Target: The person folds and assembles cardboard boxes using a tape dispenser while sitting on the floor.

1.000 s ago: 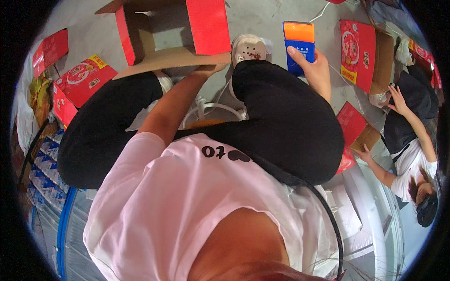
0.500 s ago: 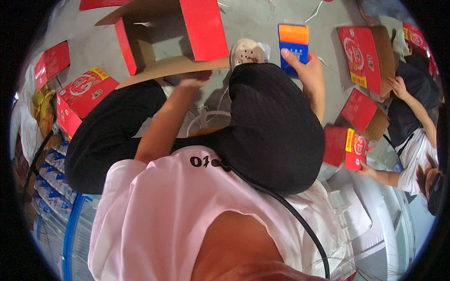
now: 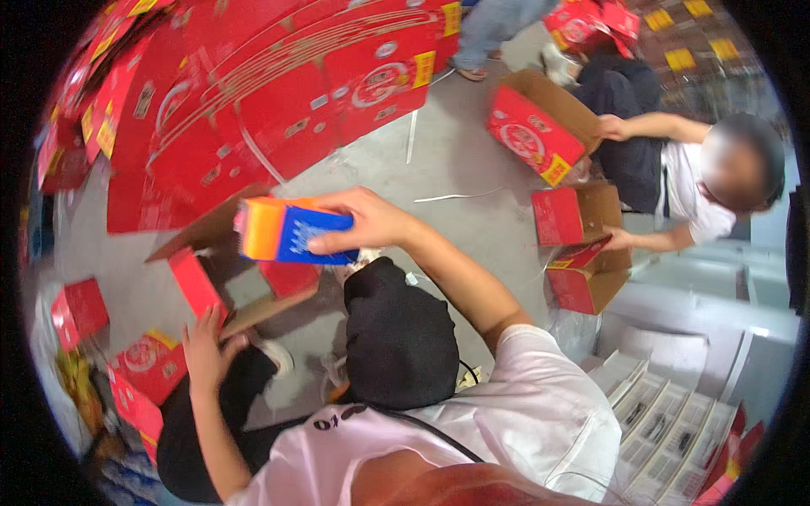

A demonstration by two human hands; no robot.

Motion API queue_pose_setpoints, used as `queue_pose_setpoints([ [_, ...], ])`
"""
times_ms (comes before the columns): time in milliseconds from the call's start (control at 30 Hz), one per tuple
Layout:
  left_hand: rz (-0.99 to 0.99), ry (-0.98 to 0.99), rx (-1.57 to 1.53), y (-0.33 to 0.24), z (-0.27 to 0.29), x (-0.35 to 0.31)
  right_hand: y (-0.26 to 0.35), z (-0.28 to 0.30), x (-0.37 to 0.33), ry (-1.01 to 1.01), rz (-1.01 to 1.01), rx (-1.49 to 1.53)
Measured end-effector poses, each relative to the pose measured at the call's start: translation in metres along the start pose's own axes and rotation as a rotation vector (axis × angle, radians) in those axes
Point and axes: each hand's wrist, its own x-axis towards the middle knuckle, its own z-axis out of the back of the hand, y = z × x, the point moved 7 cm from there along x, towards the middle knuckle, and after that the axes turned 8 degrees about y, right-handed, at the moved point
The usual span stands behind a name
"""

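My right hand is closed around a blue-and-orange box-shaped thing, held above an open red carton. Its orange end points left, and its exact kind is unclear. That carton stands at the left with brown inner faces and raised flaps. At its near red flap is my left hand, fingers stretched and apart, touching the cardboard. Part of the carton's opening is hidden behind the blue-and-orange thing.
Flattened red cartons lean in a large stack beyond. Smaller red boxes stand at the left. A co-worker at the right holds an open red carton. White plastic crates stand lower right; a loose strap lies on the floor.
My view has swung right. My right hand has carried the blue-and-orange thing leftward over the open carton, turning it sideways. My left hand has moved to the carton's near flap.
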Motion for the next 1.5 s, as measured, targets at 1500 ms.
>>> queue_pose_setpoints([
  [1500, 0.005, 0.079, -1.922, -0.04, -0.031, 0.152, -0.042, -0.045, 0.06, 0.128, -0.391, -0.007],
])
